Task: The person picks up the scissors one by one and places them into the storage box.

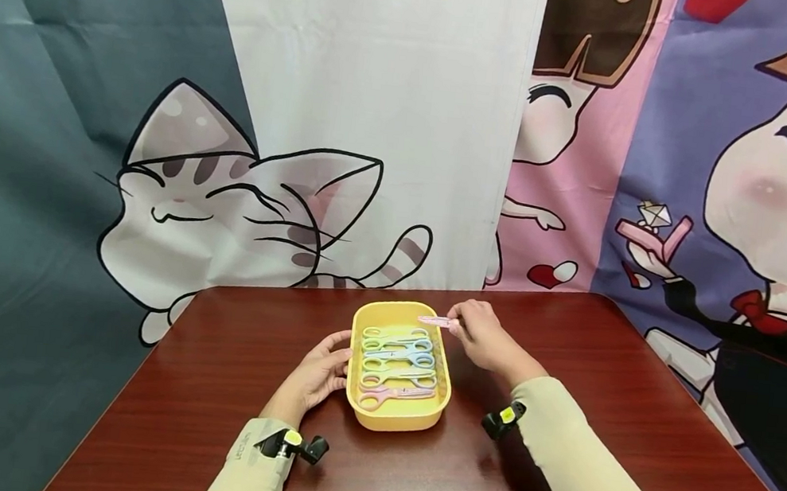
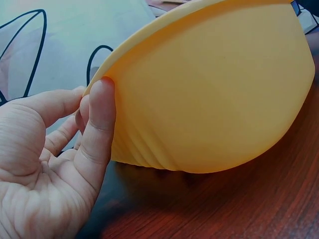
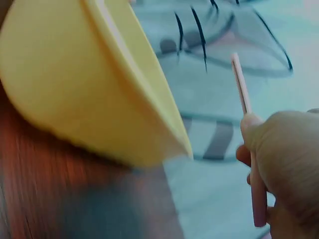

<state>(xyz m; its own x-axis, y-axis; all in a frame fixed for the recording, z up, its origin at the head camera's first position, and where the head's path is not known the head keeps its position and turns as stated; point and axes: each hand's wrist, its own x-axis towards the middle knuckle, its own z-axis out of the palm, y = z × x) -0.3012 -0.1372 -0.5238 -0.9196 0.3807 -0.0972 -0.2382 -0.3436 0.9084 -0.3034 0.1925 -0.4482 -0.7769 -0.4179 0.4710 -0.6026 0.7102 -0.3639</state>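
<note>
A yellow plastic basket point(image 1: 392, 423) stands on the table with several small scissors point(image 1: 392, 355) in green, blue and pink lying crosswise in it. My left hand point(image 1: 317, 371) holds the basket's left side; in the left wrist view its thumb is at the rim and its fingers point(image 2: 102, 107) lie against the outer wall. Above the basket's far right corner, my right hand point(image 1: 483, 336) pinches pink scissors point(image 1: 434, 321). Those scissors point(image 3: 241, 84) appear edge-on in the right wrist view, the blades pointing away from the hand. Part of their handle is hidden by the fingers.
The dark reddish-brown table point(image 1: 220, 387) extends around the basket. A cloth backdrop with a cartoon cat point(image 1: 224, 212) and cartoon figures hangs behind the table's far edge. A black camera mount point(image 1: 503, 419) is strapped to each sleeve.
</note>
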